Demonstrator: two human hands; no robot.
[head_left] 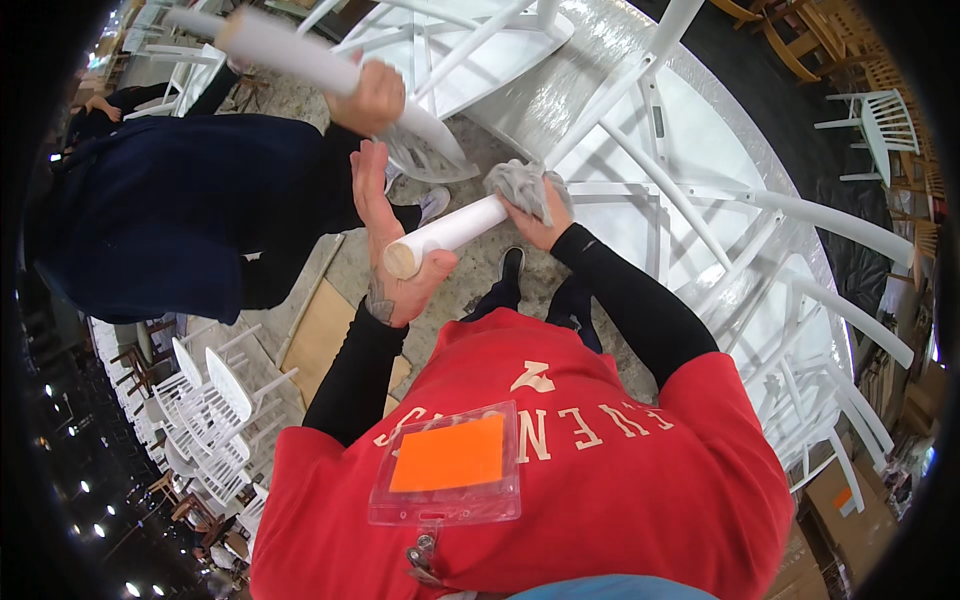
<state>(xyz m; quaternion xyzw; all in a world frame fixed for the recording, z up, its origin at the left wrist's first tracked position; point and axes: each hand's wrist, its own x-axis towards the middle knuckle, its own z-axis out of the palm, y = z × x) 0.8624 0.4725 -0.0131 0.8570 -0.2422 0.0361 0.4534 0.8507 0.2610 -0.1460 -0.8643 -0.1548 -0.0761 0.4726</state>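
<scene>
A white, round, leg-like piece (455,228) with a bare wood-coloured end slants across in front of me. Its near end lies against the palm and thumb of my left hand (388,240), whose fingers are stretched out straight. My right hand (541,218) grips a crumpled grey rag (522,185) around the far part of the piece. The rag and my fingers hide that far end. Just beyond, a co-worker's hand (370,98) holds a similar white piece (290,50), blurred by motion.
White upturned chairs (640,150) rest on a plastic-covered round table (575,65) at the far right. The co-worker in dark clothing (180,210) stands close at my left. More white chairs (215,410) are lower left. A flat tan board (325,325) lies on the floor; cardboard boxes (845,500) stand lower right.
</scene>
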